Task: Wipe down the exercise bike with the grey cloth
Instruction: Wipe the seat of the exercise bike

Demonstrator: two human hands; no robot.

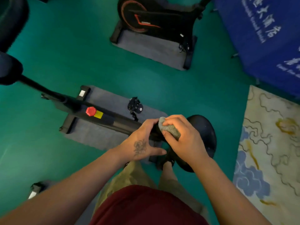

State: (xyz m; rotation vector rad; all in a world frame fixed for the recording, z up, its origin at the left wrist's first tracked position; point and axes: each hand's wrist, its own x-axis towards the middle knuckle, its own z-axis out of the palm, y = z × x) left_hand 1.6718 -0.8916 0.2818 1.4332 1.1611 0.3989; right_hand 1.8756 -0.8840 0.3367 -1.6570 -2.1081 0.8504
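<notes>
Grey cloth [170, 129], black exercise bike [113, 120] with red knob [91, 111], teal floor [65, 54], cloud-patterned rug [272, 143].

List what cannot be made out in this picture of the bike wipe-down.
- Head view: the bike frame under the grey cloth is hidden by the right hand and the left hand.
- Yellow label beside the red knob: print too small.
- Saddle: cut by the left edge.
- Second bike: cut by the top edge.
</notes>
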